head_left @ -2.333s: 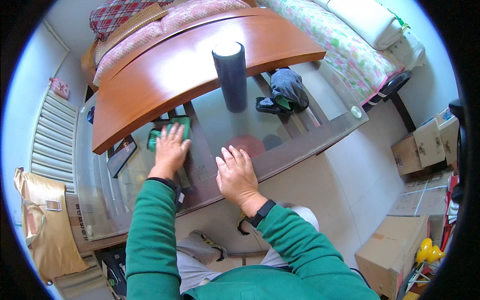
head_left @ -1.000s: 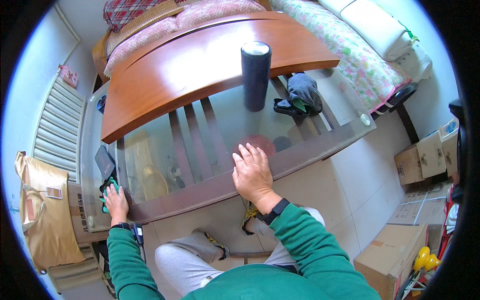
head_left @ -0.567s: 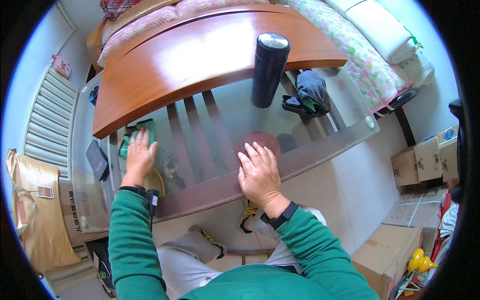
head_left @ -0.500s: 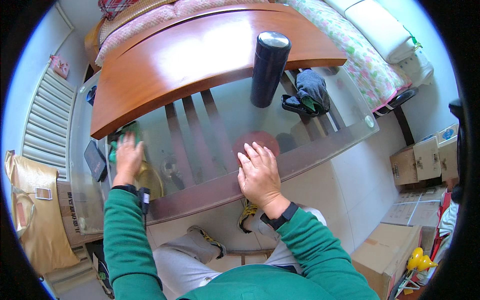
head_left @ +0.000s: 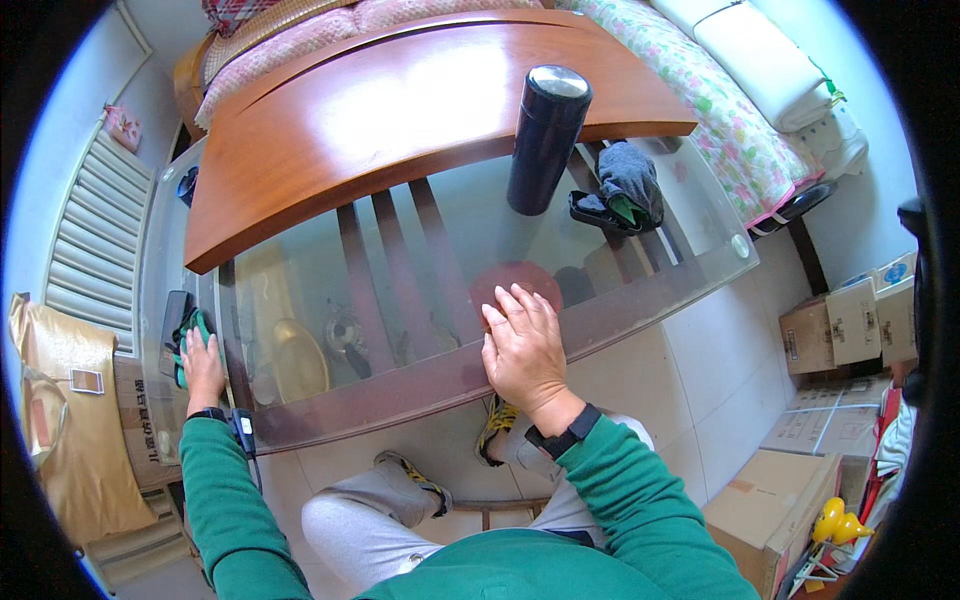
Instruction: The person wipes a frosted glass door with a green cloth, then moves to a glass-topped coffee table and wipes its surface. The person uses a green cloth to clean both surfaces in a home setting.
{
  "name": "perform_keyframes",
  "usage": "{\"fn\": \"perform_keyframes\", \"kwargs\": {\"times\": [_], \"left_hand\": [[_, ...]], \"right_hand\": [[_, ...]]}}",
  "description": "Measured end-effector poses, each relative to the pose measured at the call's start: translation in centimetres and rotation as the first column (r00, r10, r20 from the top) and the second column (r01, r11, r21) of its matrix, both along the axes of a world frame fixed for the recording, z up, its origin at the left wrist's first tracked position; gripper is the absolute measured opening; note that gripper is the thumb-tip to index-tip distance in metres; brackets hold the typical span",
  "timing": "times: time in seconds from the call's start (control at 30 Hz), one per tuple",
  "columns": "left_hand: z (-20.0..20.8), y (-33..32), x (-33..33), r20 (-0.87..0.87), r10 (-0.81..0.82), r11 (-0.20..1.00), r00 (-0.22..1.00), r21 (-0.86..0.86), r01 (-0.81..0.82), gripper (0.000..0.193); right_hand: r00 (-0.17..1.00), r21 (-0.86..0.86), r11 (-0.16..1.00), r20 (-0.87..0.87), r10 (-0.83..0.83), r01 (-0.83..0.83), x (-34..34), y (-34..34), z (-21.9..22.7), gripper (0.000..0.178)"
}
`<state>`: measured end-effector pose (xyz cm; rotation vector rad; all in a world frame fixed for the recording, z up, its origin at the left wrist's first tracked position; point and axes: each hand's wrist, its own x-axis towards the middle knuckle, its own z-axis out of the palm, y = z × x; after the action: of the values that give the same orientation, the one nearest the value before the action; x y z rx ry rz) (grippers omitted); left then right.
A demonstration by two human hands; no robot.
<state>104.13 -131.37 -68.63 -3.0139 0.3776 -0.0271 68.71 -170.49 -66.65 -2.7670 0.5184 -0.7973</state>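
— Where is your left hand [head_left: 204,366]?
— At the left end of the glass table [head_left: 400,395], palm down on a green cloth [head_left: 196,328] with some black showing in it. My fingers are stretched out and a little apart, laid over the cloth rather than curled round it. I can't tell whether my thumb pinches any of it

— What's beyond the cloth?
— A flat dark case [head_left: 178,307], just past my fingertips. Whether it touches the cloth, I can't make out

— And your right hand [head_left: 526,345]?
— Open and holding nothing, resting palm down at the near edge of the table with its fingers pointing away from me. A round red shape [head_left: 512,282] shows through the glass just past my fingers, and a black band [head_left: 564,433] circles that wrist

— Anything else on the table?
— A glossy wooden top [head_left: 420,100] lies across the far side. A tall dark bottle [head_left: 548,145] with a silvery lid stands on the glass, right in front of it. To the bottle's right, apart from it, sits a grey cloth bundle [head_left: 630,178], with a small black item [head_left: 590,212] at its near left side
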Motion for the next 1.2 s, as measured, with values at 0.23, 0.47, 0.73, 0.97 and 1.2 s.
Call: {"fn": "perform_keyframes", "kwargs": {"times": [0.23, 0.47, 0.73, 0.97, 1.2], "left_hand": [[-0.3, -4.4, 2.3, -0.042, 0.056, 0.998, 0.998, 0.016, -0.055, 0.062], [0.1, -22.8, -2.5, -0.041, -0.184, 0.982, 0.982, -0.058, 0.181, 0.072], [3.5, -32.6, -13.8, -0.102, -0.684, 0.727, 0.722, -0.17, 0.665, 0.063], [3.0, -26.4, -8.5, -0.09, -0.586, 0.808, 0.805, -0.148, 0.571, 0.059], [0.4, -9.5, 1.6, -0.016, -0.242, 0.97, 0.97, -0.033, 0.241, 0.057]], "right_hand": [[1.0, 0.007, 1.0, -0.006, 0.003, -0.002, 0.1, 0.0, -0.1, 0.036], [1.0, 0.013, 1.0, -0.003, 0.004, -0.004, 0.1, -0.1, -0.1, 0.034], [1.0, -0.002, 1.0, -0.002, -0.008, 0.008, 0.1, 0.0, 0.1, 0.032], [1.0, -0.017, 1.0, -0.009, -0.011, 0.011, 0.1, 0.0, 0.0, 0.031], [1.0, -0.013, 1.0, 0.007, 0.0, 0.0, 0.1, 0.0, -0.2, 0.033]]}}
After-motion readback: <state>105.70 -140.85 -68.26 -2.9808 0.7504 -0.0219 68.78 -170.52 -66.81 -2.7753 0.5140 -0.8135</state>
